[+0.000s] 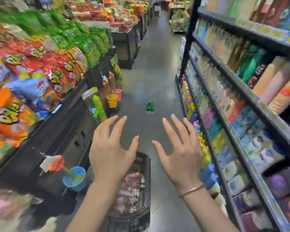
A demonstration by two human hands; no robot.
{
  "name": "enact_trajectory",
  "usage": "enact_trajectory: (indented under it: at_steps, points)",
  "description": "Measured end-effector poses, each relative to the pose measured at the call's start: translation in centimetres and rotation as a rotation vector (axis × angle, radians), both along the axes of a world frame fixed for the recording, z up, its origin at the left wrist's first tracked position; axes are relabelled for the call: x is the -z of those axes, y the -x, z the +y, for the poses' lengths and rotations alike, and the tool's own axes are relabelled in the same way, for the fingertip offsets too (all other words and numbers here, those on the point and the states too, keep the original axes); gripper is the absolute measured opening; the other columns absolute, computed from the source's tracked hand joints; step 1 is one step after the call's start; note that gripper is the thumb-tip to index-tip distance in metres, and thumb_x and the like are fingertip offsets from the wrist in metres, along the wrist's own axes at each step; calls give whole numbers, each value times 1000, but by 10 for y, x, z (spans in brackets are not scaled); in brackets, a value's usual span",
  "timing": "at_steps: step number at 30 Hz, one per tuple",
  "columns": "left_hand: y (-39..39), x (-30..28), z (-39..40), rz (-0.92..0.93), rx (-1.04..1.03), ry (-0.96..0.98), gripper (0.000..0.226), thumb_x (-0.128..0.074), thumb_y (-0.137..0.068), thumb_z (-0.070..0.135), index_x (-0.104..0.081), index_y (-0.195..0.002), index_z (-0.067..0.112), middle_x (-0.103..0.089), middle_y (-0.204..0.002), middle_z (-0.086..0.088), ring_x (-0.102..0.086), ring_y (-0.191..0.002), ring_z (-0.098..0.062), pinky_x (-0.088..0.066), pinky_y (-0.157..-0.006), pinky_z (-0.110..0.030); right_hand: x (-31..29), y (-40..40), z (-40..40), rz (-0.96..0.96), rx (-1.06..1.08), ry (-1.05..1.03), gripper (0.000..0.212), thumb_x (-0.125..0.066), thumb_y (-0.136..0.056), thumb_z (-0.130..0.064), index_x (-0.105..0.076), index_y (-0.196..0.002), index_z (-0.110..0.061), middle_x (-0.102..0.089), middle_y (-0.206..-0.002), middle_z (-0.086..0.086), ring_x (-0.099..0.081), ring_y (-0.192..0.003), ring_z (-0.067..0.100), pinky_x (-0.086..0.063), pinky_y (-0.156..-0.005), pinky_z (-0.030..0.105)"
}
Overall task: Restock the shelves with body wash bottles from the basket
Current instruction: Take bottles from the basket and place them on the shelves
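A black plastic basket (145, 168) stands on the aisle floor below my hands, filled with several pinkish body wash bottles (132, 190). My left hand (110, 148) is held out above the basket with fingers spread and holds nothing. Beside it, my right hand (181, 148) is also spread and empty, a thin bangle on its wrist. The dark metal shelves (228, 131) on the right carry rows of bottles and packs in many colours. The picture is blurred by motion.
Snack bags (40, 61) are piled on the black display at the left, with toy buckets (74, 178) hanging along its front. A small green object (150, 107) lies on the grey floor ahead. The aisle runs on between the displays.
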State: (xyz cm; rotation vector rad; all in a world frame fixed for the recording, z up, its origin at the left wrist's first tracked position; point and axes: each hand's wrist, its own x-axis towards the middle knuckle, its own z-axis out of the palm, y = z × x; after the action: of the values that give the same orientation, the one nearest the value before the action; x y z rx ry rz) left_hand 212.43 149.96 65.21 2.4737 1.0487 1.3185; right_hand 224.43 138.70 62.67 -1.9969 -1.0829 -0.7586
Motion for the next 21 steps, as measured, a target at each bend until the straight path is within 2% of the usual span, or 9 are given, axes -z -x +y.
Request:
enact_trajectory:
  at_steps: [5,10,16,21]
  points:
    - [76,3,19,39,-8,3,52,-62,-75,40,-64,-121,16,-60,-122,-7,-56,-112,-28,-36,-97,-28,8,67,23,35,-53,12,52,-66,-85,-40,-58,-131,-18,-52,-139,3,-44,-131,32,-42,-101,50]
    - [114,10,40,89,8,27,54,-57,-76,45,-62,-123,20,-58,-125,-3,-55,-115,-27,-46,-88,-34,19,106,43,72,-47,47,52,-61,-86,-43,-57,-133,-19,-51,-140,2,-42,-132,31,-44,-99,51]
    - [112,26,79,118,79,48,53,-65,-75,38,-61,-124,19,-57,-126,-2,-53,-117,-24,-40,-89,-27,35,109,77,105,-15,92,54,-58,-87,-46,-54,-135,-20,-50,-142,1,-41,-133,30,-44,-101,48]
    - [80,39,124,117,125,40,53,-67,-74,36,-61,-124,20,-58,-126,-2,-53,-116,-24,-47,-87,-33,51,90,115,128,46,100,55,-59,-86,-46,-54,-135,-20,-50,-141,1,-40,-134,29,-45,-100,48]
